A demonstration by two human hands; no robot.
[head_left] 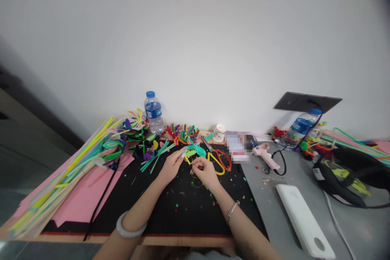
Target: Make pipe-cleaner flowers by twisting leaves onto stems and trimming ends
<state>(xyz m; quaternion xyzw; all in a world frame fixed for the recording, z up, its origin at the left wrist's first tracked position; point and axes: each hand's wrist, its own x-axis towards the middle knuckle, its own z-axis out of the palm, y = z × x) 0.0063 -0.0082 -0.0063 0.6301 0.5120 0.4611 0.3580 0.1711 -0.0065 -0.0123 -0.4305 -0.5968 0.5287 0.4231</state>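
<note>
My left hand point(173, 165) is closed on a pipe-cleaner piece with turquoise-green loops point(198, 150) and a yellow part point(190, 154). Close beside it, my right hand point(204, 170) has thumb and fingers pinched together just below the loops. What sits in that pinch is too small to make out. Below the right hand a thin yellowish strand point(199, 185) curves over the black mat point(195, 215). Scissors with one red and one yellow handle point(219, 162) lie just right of the right hand. Cut turquoise pipe cleaners point(157, 156) lie left of my left hand.
Finished pipe-cleaner flowers point(185, 133) line the wall beside a water bottle point(154, 113) and a paper cup point(219, 133). Long pipe cleaners point(67, 170) cover pink sheets point(82, 199) at left. At right are a pink glue gun point(266, 158), a white power bank point(304, 219) and a black strap point(341, 199).
</note>
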